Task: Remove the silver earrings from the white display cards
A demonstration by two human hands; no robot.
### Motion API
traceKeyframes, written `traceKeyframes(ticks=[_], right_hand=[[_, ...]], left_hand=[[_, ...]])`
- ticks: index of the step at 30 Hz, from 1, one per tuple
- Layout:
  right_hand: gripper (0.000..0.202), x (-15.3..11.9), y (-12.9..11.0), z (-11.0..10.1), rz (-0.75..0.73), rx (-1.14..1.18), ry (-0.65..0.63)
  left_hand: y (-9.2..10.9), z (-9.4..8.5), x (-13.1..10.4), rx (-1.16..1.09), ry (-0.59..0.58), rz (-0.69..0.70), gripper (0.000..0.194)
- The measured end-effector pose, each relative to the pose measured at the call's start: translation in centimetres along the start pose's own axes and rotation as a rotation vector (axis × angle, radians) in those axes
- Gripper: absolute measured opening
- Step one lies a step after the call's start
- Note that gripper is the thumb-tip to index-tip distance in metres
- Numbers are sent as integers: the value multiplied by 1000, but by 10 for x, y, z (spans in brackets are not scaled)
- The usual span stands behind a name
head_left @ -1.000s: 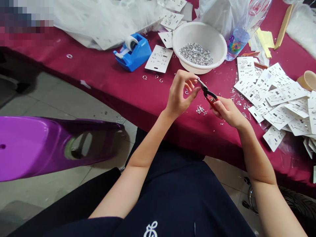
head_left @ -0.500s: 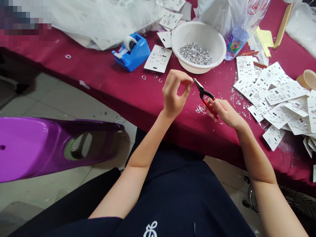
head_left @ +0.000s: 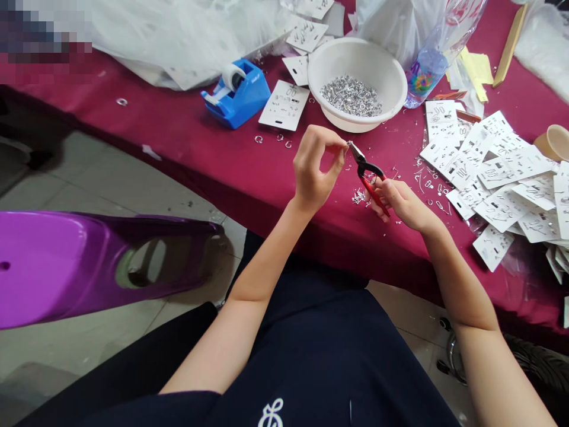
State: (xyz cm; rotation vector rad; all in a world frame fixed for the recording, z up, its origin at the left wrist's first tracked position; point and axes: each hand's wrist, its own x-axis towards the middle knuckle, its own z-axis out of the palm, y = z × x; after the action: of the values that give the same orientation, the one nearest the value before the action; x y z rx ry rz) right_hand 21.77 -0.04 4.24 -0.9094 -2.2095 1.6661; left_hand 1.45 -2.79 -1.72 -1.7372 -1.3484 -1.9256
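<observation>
My right hand point(head_left: 398, 200) is wrapped round the red handles of a pair of pliers point(head_left: 367, 172), whose dark jaws point up and left. The thumb and forefinger of my left hand point(head_left: 316, 165) are pinched together at the tip of the jaws. A tiny metallic piece seems to sit between them, too small to make out. Just beyond my hands stands a white bowl point(head_left: 358, 115) holding many small silver pieces. A little heap of silver bits point(head_left: 360, 197) lies on the red cloth point(head_left: 249, 172) below the pliers.
White cards point(head_left: 498, 169) with small metal items are piled at the right. Left of the bowl are a blue tape dispenser point(head_left: 242, 98) and a single card point(head_left: 284, 105). A plastic bottle point(head_left: 424, 77) leans behind the bowl. A purple stool point(head_left: 44, 261) stands at the left.
The pliers and my right hand have shifted very slightly left, with the jaws closer to my left fingertips. My left hand has hardly moved.
</observation>
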Motion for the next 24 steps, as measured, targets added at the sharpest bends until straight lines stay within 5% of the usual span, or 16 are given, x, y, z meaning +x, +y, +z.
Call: traceKeyframes(ticks=[24], right_hand=[[72,3,-9,17,236,310,-106]], left_hand=[[9,0,1,57,8,-17,3]])
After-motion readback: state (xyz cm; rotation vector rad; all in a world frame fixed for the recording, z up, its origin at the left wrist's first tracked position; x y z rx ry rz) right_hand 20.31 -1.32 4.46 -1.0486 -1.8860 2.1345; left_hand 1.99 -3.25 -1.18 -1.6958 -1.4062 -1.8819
